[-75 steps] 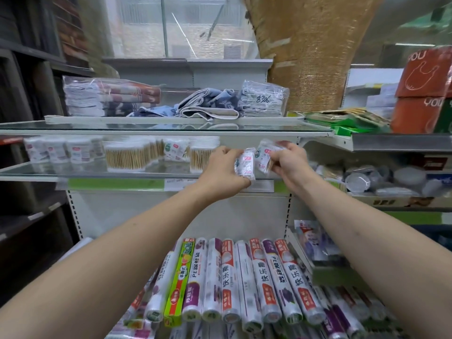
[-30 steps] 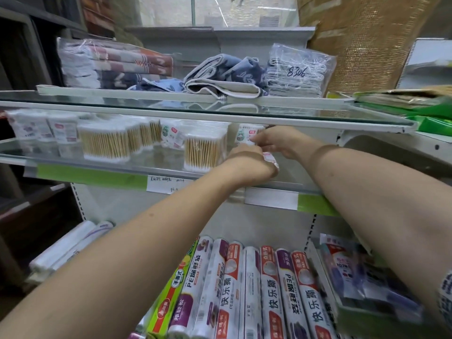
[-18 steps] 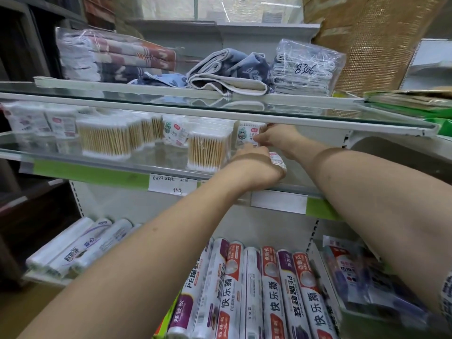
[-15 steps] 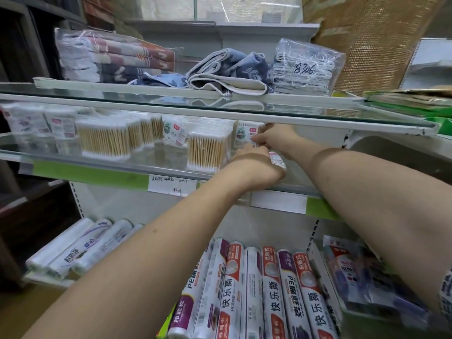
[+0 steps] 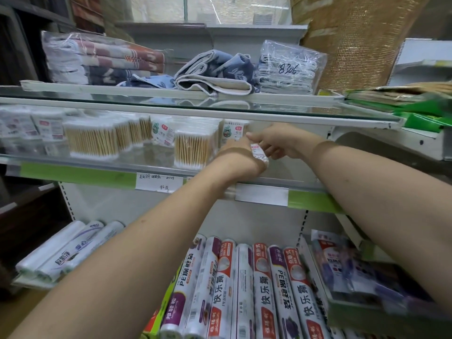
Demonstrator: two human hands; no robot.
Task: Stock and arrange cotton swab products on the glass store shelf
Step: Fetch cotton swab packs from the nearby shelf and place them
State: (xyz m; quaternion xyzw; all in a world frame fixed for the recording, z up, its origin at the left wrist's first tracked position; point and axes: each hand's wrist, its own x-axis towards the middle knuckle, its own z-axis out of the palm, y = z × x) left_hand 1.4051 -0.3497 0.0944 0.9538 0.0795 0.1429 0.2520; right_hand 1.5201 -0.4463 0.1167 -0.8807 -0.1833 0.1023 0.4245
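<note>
On the glass shelf (image 5: 151, 156) stand clear boxes of wooden cotton swabs (image 5: 90, 140) and another box (image 5: 193, 149), with small white swab packets (image 5: 46, 126) at the left. My left hand (image 5: 241, 160) hovers over the shelf's front edge and grips a small white-and-red swab packet (image 5: 258, 154). My right hand (image 5: 283, 140) reaches deeper in. Its outstretched thumb tip touches an upright swab packet (image 5: 233, 132) standing behind the right box, and its other fingers curl loosely near the held packet.
The glass shelf above carries folded towels (image 5: 105, 59) and a plastic bag marked 8306 (image 5: 291, 69), close over my hands. Plastic-wrap rolls (image 5: 244, 289) and white bag rolls (image 5: 68, 250) lie below. Green packages (image 5: 420, 116) sit at the right. A handwritten price label (image 5: 159, 182) hangs on the shelf edge.
Both hands carried packets from in front of the shelf into it. The right hand's packet now stands at the back beside the right box. The left hand still grips its packet.
</note>
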